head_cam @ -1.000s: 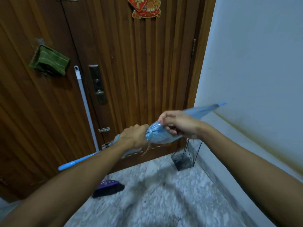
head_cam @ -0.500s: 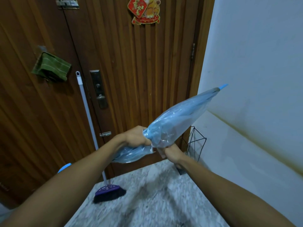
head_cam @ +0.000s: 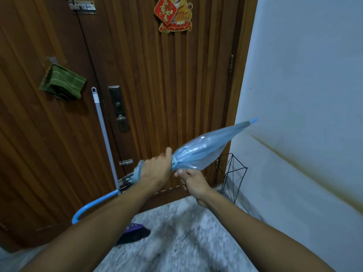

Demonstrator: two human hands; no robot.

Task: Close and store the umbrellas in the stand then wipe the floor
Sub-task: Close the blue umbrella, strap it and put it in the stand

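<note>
i see the brown wooden door (head_cam: 176, 85) filling the upper left and centre of the frame, with the pale wall (head_cam: 304, 75) taking the right side and the speckled marble floor (head_cam: 186, 242) at the bottom centre. across the middle i hold the closed light blue umbrella (head_cam: 204, 152) slanted, its tip pointing to the upper right toward the wall and its curved handle down at the lower left. my left hand (head_cam: 155, 169) is wrapped round the gathered canopy near the tie band, gripping it firmly. my right hand (head_cam: 193, 183) sits just below and right of it, fingers curled and pinching the band's end at the bundle. the black wire stand (head_cam: 233, 177) rests on the floor in the corner at centre right, below the umbrella and apart from it. a broom (head_cam: 104, 138) leans on the door at left, its purple head on the floor. a green cloth (head_cam: 62, 81) hangs at upper left, and a red and gold decoration (head_cam: 173, 13) at top centre.
</note>
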